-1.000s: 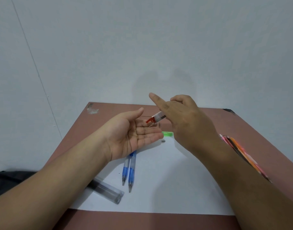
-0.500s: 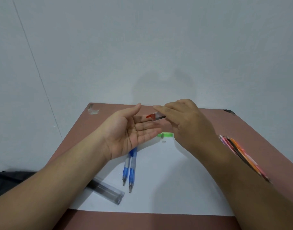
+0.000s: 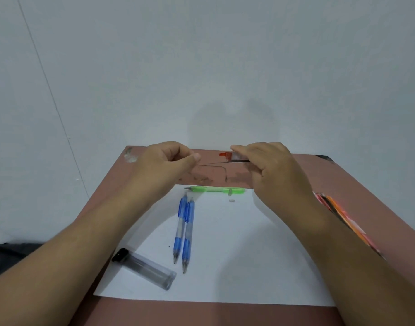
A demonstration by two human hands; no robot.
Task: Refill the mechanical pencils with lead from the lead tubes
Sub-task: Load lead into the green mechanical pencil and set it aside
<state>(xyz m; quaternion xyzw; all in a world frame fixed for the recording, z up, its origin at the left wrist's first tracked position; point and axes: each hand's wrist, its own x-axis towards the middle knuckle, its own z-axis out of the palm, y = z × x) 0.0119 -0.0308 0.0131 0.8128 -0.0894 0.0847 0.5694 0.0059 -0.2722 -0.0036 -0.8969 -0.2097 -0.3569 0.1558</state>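
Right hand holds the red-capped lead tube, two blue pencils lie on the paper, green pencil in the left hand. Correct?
Not quite. In the head view the green pencil lies at the paper's far edge; the left hand pinches what looks like a thin lead. The rest holds.

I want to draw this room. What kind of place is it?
Probably a plain desk for writing, pushed against a bare wall: a brown table with white paper, two blue pencils and a clear lead tube.

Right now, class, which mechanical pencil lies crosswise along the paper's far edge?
The green pencil. The two blue pencils lie side by side, tips pointing toward the camera.
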